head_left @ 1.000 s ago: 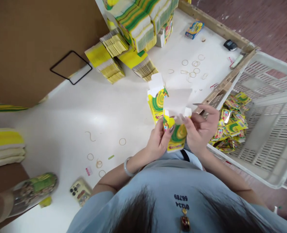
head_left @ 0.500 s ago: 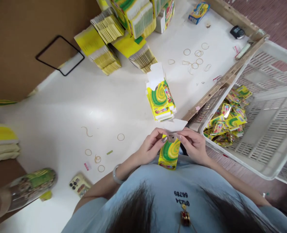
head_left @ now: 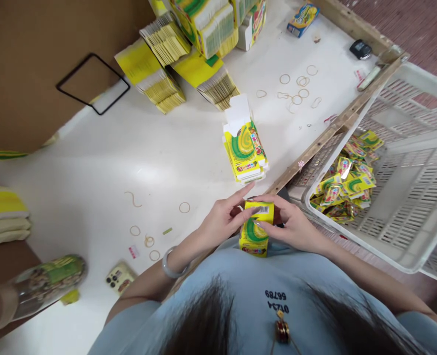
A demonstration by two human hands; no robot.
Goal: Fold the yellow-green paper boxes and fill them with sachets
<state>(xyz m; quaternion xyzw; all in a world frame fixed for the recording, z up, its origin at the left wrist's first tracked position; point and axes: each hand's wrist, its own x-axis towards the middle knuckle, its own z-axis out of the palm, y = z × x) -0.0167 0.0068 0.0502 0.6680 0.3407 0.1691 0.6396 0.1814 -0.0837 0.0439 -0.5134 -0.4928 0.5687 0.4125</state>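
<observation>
A yellow and green candy box (head_left: 256, 231), its barcode flap folded down at the top, is held upright against my shirt at the table's edge. My left hand (head_left: 229, 217) presses on the box's upper left with the thumb, its index finger stretched out past the top. On the other side, my right hand (head_left: 289, 224) grips the box with fingers behind and thumb across the front. Just beyond my hands lies a small stack of flattened candy boxes (head_left: 242, 148), the top one with a white flap spread outward.
Bundles of flat cartons (head_left: 150, 74) stand at the back. A white plastic crate (head_left: 407, 207) with several candy packets (head_left: 346, 182) is at right, beyond a wooden table edge (head_left: 314, 153). Rubber bands (head_left: 297, 100), a phone (head_left: 120, 277) and a jar (head_left: 52, 281) lie on the table.
The white flap at the top of the box has been folded down, and the barcode panel now shows. My left index finger has stretched out and my right thumb has moved onto the box's front.
</observation>
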